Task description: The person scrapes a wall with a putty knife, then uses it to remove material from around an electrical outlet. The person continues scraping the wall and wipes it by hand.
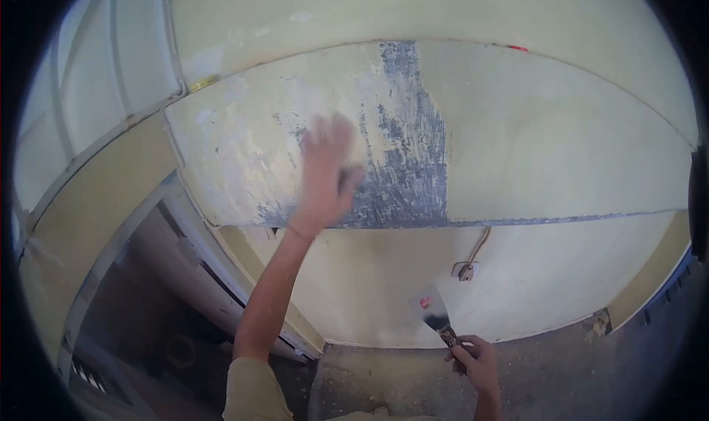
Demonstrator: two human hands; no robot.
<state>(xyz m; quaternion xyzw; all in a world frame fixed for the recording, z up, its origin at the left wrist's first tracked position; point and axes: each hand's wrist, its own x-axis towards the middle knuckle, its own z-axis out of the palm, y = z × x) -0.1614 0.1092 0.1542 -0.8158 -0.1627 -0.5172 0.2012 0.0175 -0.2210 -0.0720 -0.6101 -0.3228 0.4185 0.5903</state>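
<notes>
My left hand [325, 166] is raised in front of a wide painted beam [546, 133], over its scraped left part. Motion blurs the hand, but the fingers point upward, stretched out, with the thumb apart from them. A dark patch shows between thumb and palm. Lower down, my right hand [476, 360] grips a putty knife [437, 319] by its handle. The knife's broad blade points up and left and carries a small red mark. Around my left hand the beam has a rough dark grey patch [406, 177] with streaks; pale cream paint covers its right side.
Below the beam, a switch or socket box [463, 271] with a short conduit sits on the pale wall [369, 288]. A doorway [148, 303] opens at the lower left. Grey floor [384, 373] with pale specks lies beneath. A small red piece [518, 48] is at the beam's upper edge.
</notes>
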